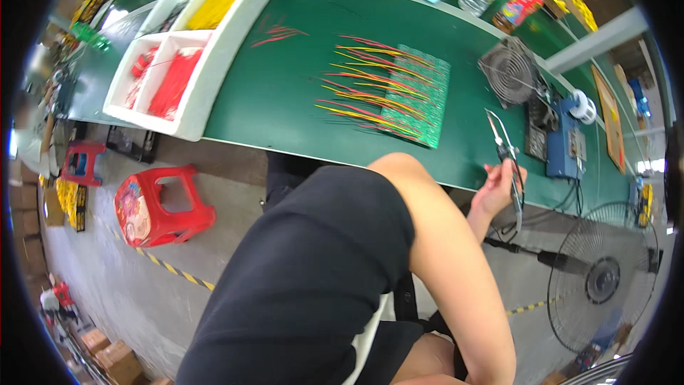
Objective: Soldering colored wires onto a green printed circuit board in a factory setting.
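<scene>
My right hand [499, 187] is closed around a soldering iron [507, 153] with a slim metal tip and a thin curved tube beside it. It is held over the bench's near edge at the right, tip pointing away from me. My left arm [456, 264], in a black sleeve, crosses the middle with its elbow raised. Its forearm runs back to the lower edge, so the left hand is out of the picture. Left of the iron lies a green circuit-board panel [431, 103] with rows of red, yellow and black wires [363, 85] sticking out leftward.
On the green bench [285, 93] stands a white foam tray [239, 36] of sorted wires; loose red wires [281, 33] lie beside it. A blue machine [563, 139] with a white spool and a round-grilled fan [509, 71] stand right. Below are a red stool [178, 217] and a large fan [602, 278].
</scene>
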`<control>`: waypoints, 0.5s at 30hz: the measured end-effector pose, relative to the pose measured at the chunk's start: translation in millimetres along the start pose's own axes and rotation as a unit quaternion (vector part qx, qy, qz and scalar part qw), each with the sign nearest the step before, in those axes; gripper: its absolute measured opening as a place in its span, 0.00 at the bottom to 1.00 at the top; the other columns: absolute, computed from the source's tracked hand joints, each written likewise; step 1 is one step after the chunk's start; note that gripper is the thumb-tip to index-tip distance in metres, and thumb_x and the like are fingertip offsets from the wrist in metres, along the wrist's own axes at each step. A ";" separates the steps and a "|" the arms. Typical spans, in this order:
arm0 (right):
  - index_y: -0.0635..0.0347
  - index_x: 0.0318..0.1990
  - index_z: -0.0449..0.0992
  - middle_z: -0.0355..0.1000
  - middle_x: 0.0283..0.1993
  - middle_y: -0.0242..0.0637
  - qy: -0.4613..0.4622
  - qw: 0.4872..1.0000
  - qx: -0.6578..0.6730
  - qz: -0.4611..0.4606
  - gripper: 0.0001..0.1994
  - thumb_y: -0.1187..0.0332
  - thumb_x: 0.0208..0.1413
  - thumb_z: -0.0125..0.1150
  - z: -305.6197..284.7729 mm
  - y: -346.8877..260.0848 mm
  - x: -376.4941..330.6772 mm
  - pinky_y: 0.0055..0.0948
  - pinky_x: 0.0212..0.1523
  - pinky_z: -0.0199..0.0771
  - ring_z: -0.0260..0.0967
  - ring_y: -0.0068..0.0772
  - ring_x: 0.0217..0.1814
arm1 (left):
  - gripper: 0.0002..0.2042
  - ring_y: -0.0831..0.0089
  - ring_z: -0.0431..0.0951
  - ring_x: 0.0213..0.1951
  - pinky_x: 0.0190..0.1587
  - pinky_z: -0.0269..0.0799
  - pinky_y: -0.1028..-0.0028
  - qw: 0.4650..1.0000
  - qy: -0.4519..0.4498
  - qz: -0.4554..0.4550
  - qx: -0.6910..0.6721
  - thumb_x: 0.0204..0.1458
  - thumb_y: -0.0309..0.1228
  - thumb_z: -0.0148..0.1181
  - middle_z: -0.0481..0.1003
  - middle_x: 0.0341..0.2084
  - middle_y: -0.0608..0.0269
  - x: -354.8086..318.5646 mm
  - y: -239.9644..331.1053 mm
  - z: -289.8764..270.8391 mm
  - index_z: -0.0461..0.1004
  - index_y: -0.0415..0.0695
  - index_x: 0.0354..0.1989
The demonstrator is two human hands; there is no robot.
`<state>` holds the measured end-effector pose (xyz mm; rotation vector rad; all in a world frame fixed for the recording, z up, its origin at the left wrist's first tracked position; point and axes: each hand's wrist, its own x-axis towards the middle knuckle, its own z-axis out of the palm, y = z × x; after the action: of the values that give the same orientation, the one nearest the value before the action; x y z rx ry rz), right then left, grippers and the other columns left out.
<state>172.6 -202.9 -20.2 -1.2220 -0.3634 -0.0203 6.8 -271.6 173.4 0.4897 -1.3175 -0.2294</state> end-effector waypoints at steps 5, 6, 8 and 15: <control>0.59 0.30 0.63 0.58 0.16 0.29 -0.003 1.000 -0.009 -0.007 0.05 0.75 0.55 0.53 -2.1 -5.9 1.1 0.20 0.25 0.71 0.54 0.16 0.16 | 0.12 0.52 0.75 0.36 0.40 0.70 0.59 0.998 0.028 -0.004 0.054 0.52 0.36 0.57 0.76 0.36 0.50 -7.0 42.2 -9.1 0.73 0.42 0.40; 0.59 0.30 0.63 0.58 0.16 0.29 -0.013 1.000 -0.004 -0.007 0.05 0.75 0.55 0.53 -0.7 -5.5 0.2 0.20 0.25 0.71 0.54 0.16 0.16 | 0.12 0.52 0.75 0.36 0.40 0.70 0.59 0.997 0.031 -0.005 0.064 0.52 0.36 0.57 0.76 0.36 0.50 -23.0 51.2 -15.9 0.73 0.42 0.40; 0.60 0.30 0.63 0.58 0.16 0.29 0.011 1.000 -0.011 0.003 0.05 0.74 0.55 0.53 4.0 -5.1 -4.0 0.21 0.25 0.71 0.54 0.16 0.16 | 0.12 0.52 0.75 0.36 0.40 0.70 0.59 0.996 0.032 -0.009 0.078 0.52 0.36 0.57 0.76 0.36 0.50 -28.0 57.2 -12.7 0.73 0.42 0.40; 0.60 0.30 0.63 0.56 0.15 0.28 0.003 1.000 -0.002 -0.010 0.05 0.74 0.55 0.53 14.6 -10.7 -1.8 0.21 0.25 0.70 0.51 0.15 0.16 | 0.12 0.52 0.75 0.36 0.40 0.70 0.60 0.993 0.023 -0.046 0.106 0.52 0.36 0.57 0.76 0.35 0.50 -39.1 95.5 -4.7 0.73 0.42 0.39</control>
<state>164.9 -193.5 -6.7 -1.2217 -0.3703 -0.0433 -9.0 -170.0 183.3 0.7331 -1.2810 -0.1540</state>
